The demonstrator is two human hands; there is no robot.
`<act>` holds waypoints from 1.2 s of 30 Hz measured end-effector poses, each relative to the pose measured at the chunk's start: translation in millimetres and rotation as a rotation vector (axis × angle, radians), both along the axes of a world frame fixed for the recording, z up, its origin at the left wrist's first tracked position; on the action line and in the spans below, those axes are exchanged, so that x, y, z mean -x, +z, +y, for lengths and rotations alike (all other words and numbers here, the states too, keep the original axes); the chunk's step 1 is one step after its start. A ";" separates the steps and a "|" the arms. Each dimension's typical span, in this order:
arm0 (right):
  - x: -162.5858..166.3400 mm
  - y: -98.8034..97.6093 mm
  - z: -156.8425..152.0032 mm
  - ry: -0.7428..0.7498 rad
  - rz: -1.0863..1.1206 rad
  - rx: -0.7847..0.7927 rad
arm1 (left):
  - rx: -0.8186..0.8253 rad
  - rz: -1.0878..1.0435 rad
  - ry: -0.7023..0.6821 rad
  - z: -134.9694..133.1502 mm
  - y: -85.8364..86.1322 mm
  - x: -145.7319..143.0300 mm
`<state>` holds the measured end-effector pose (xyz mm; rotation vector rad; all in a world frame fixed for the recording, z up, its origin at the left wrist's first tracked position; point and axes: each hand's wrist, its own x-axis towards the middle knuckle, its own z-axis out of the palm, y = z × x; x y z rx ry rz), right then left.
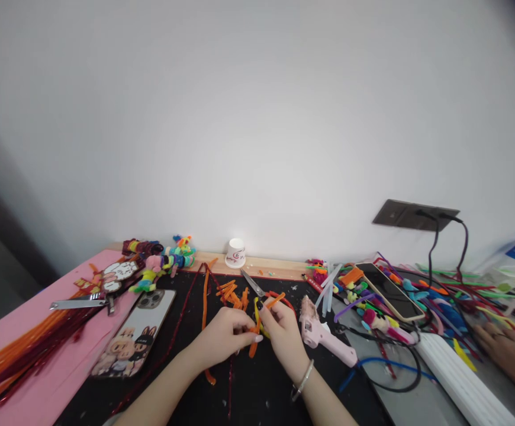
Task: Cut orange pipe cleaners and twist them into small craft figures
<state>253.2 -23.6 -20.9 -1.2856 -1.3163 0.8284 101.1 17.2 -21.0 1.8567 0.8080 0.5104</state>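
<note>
My left hand and my right hand meet over a black mat near the table's front. Both pinch the same short orange pipe cleaner piece with a bit of yellow beside it. The fingers of both hands are closed around it. Several cut orange pieces lie just beyond the hands. Scissors lie past them, blades pointing away. My right wrist wears a thin bracelet.
A pink glue gun lies right of my hands. A phone in a cartoon case lies to the left, long orange and red pipe cleaners on pink paper. Another phone, coloured scraps, cables and another person's hand fill the right.
</note>
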 end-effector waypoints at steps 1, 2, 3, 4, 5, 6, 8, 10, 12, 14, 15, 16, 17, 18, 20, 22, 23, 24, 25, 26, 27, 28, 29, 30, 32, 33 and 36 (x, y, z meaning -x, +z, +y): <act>0.6 -0.4 -0.3 0.010 0.024 0.006 | -0.025 -0.002 0.000 0.4 0.0 -0.4; 1.2 -0.7 -0.6 0.020 0.044 0.009 | -0.046 -0.006 -0.002 0.7 -0.1 -0.8; 1.6 -1.1 -0.8 0.030 0.059 0.009 | -0.065 -0.011 -0.008 0.9 -0.1 -1.1; 1.7 -1.4 -1.0 0.038 0.069 0.009 | -0.083 -0.017 -0.016 1.0 0.0 -1.3; 1.7 -1.8 -1.0 0.043 0.077 0.010 | -0.100 -0.025 -0.022 0.9 0.3 -1.4; 1.5 -2.3 -0.9 0.045 0.084 0.011 | -0.117 -0.032 -0.024 0.7 0.8 -1.5; 0.6 -2.7 -0.4 0.032 0.100 0.015 | -0.155 -0.042 -0.001 0.1 2.9 -1.5; -0.3 -2.1 0.4 -0.001 0.116 0.011 | -0.185 -0.050 0.048 -0.1 5.7 -1.2; -1.0 -0.4 1.2 -0.040 0.141 0.005 | -0.200 -0.065 0.104 0.3 8.0 -0.7; -1.4 1.5 1.8 -0.073 0.190 0.016 | -0.198 -0.097 0.164 1.4 8.5 0.2; -1.5 2.2 1.9 -0.083 0.224 0.027 | -0.187 -0.119 0.199 2.3 8.1 0.8; -1.6 2.6 2.0 -0.088 0.257 0.039 | -0.169 -0.142 0.241 3.3 7.3 1.6; -1.7 2.7 2.0 -0.084 0.286 0.047 | -0.148 -0.165 0.289 4.5 6.3 2.4; -1.8 2.6 1.9 -0.074 0.307 0.054 | -0.126 -0.188 0.335 5.8 5.3 3.3; -1.9 1.8 1.9 -0.040 0.327 0.069 | -0.079 -0.226 0.404 8.5 3.9 5.2; -2.5 1.2 2.3 -0.008 0.332 0.097 | -0.032 -0.255 0.411 10.4 3.8 6.6; -3.0 1.1 2.7 -0.003 0.329 0.108 | 0.000 -0.275 0.396 11.0 4.0 6.9; -3.7 1.2 3.2 -0.007 0.323 0.113 | 0.035 -0.298 0.376 11.3 4.2 7.0; -4.5 1.3 3.9 -0.016 0.314 0.111 | 0.068 -0.323 0.354 11.4 4.2 6.7; -5.4 1.4 4.5 -0.025 0.303 0.108 | 0.094 -0.349 0.334 11.3 3.9 6.2; -6.2 1.5 5.1 -0.030 0.291 0.104 | 0.111 -0.372 0.317 11.0 3.2 5.6; -6.8 1.4 5.5 -0.031 0.280 0.102 | 0.119 -0.389 0.303 10.7 2.3 4.9; -7.3 1.1 5.8 -0.027 0.272 0.104 | 0.119 -0.397 0.290 10.3 1.2 4.4; -7.6 0.7 5.9 -0.018 0.264 0.108 | 0.117 -0.399 0.281 9.9 0.0 4.0; -7.6 -0.3 5.9 -0.008 0.255 0.112 | 0.119 -0.397 0.280 9.2 -1.7 3.7; -7.4 -0.7 5.8 -0.007 0.254 0.111 | 0.121 -0.393 0.287 8.9 -2.1 3.8; -7.0 -1.0 5.6 -0.006 0.246 0.106 | 0.122 -0.375 0.333 8.2 -1.3 4.2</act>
